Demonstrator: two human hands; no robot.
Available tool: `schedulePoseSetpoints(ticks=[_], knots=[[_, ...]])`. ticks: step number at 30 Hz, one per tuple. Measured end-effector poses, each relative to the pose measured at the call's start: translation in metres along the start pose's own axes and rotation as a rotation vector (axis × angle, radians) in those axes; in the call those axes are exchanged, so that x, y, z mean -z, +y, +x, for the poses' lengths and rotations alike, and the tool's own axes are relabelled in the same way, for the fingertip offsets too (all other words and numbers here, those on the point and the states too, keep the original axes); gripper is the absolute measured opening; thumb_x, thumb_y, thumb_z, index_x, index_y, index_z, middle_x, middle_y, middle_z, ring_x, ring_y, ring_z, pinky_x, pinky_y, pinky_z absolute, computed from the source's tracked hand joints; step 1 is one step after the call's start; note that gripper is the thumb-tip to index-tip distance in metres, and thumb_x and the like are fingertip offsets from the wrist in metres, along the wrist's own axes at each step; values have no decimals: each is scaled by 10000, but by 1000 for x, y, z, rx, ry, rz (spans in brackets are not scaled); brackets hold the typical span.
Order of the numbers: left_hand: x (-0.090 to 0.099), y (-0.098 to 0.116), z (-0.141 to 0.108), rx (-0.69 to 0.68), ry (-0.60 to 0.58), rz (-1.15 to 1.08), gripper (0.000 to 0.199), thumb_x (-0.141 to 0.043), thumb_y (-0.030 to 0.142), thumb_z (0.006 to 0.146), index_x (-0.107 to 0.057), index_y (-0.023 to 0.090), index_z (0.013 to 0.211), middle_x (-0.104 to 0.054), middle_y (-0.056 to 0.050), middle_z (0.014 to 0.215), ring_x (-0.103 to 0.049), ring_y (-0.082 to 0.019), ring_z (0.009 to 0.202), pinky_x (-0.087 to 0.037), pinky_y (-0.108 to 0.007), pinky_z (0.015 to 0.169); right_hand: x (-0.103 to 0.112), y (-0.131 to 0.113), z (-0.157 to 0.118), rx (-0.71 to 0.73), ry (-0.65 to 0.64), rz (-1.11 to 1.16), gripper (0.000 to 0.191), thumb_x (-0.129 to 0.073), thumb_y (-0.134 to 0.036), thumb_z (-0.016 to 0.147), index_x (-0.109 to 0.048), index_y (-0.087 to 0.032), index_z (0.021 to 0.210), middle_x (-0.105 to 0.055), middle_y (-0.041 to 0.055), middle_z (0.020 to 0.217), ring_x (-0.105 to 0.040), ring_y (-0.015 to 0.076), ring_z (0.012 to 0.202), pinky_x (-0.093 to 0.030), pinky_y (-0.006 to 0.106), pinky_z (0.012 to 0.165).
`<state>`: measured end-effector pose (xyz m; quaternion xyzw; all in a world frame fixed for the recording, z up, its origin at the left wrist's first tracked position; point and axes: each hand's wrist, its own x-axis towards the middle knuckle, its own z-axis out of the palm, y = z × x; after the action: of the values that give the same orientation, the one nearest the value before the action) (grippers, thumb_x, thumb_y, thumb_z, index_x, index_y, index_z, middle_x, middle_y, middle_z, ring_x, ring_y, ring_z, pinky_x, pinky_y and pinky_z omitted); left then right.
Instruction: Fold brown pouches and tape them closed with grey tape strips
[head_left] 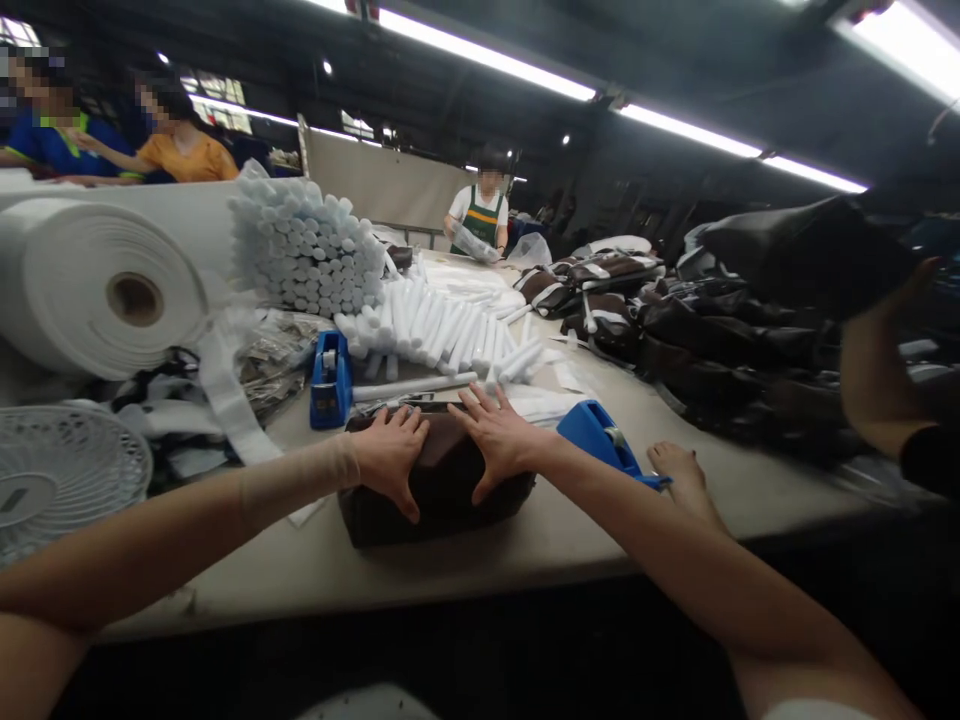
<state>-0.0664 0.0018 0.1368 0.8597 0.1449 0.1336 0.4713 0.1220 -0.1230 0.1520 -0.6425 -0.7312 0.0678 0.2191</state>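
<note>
A dark brown bag [442, 450] with a boxy shape lies on the table in front of me. My left hand [390, 455] rests on its left part, fingers spread and the thumb pointing toward me. On its right part lies my right hand [499, 435], palm down with the fingers apart. Behind my left hand stands a blue tape dispenser [331, 380]. A second blue tape dispenser [600, 437] sits to the right, beyond my right wrist. The underside of the bag is hidden.
White rolled tubes [442, 325] lie behind the bag, with a stacked bundle [307, 245] further back. On the left are a large white roll [90, 285] and a white basket [67, 470]. Dark bags [720, 350] pile up at right, near a co-worker's hand [679, 475].
</note>
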Motion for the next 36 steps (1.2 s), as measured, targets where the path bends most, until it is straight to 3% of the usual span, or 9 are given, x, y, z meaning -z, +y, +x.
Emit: schedulePoseSetpoints(ticks=[3, 7, 9, 15, 19, 23, 29, 33, 36], knots=[[-10, -18, -7, 6, -43, 160, 1160, -922, 321, 134, -593, 168, 1237, -187, -219, 1581, -13, -514, 1438, 140, -629, 1098, -14, 18, -11, -98, -122, 3, 1258, -924, -421, 193, -538, -198, 1369, -354, 144, 1528, -172, 458, 1437, -39, 615, 1156], [-21, -28, -25, -45, -35, 522, 1189, -847, 203, 396, -351, 191, 1476, -89, -244, 1593, -74, -526, 1430, -17, -710, 1086, -28, 21, -40, -88, -93, -68, 1103, -896, -280, 459, -426, -256, 1456, -330, 153, 1539, -293, 432, 1404, -200, 609, 1133], [-27, -28, -32, -81, -18, 659, 1153, -772, 140, 481, -263, 199, 1514, -73, -242, 1595, -110, -520, 1427, -82, -717, 1078, -32, 20, -50, -57, -56, -109, 1000, -850, -214, 563, -416, -275, 1461, -330, 142, 1541, -322, 405, 1399, -253, 582, 1127], [-48, -42, -44, -146, 21, 919, 1077, -693, 115, 583, -203, 275, 1528, -79, -209, 1605, -156, -472, 1437, -159, -676, 1095, -46, 26, -70, 55, -10, -284, 1046, -823, -85, 590, -345, -331, 1487, -267, 106, 1572, -306, 383, 1413, -289, 575, 1135], [-60, -59, -53, -264, 159, 1061, 935, -556, 34, 733, -172, 344, 1527, -108, -201, 1602, -226, -444, 1429, -243, -639, 1092, -56, 27, -80, 141, 46, -407, 820, -607, -60, 784, -312, -329, 1500, -305, 93, 1555, -314, 355, 1416, -339, 575, 1116], [-68, -70, -61, -399, 231, 1117, 816, -524, 63, 831, -194, 336, 1526, -67, -212, 1602, -213, -451, 1430, -260, -636, 1088, -67, 29, -91, 203, 126, -424, 700, -448, -57, 869, -318, -334, 1498, -322, 77, 1548, -269, 342, 1435, -338, 592, 1116], [-72, -80, -66, -442, 149, 1105, 749, -628, 326, 870, -247, 336, 1515, -129, -224, 1592, -140, -475, 1441, -157, -680, 1100, -86, 44, -107, 199, 109, -352, 708, -494, -102, 847, -338, -372, 1483, -315, 33, 1558, -143, 368, 1464, -288, 650, 1116], [-75, -84, -65, -444, 124, 1103, 741, -640, 336, 860, -278, 339, 1506, -190, -201, 1585, -132, -449, 1452, -98, -677, 1120, -94, 53, -111, 229, 110, -377, 778, -500, -54, 806, -318, -379, 1489, -287, 31, 1572, -105, 376, 1468, -286, 652, 1112], [-74, -80, -69, -446, 121, 1064, 716, -622, 184, 842, -342, 359, 1477, -249, -153, 1579, -190, -410, 1452, -119, -660, 1137, -95, 55, -112, 231, 111, -384, 835, -520, -26, 762, -312, -364, 1496, -253, 47, 1584, -100, 393, 1466, -276, 654, 1114]])
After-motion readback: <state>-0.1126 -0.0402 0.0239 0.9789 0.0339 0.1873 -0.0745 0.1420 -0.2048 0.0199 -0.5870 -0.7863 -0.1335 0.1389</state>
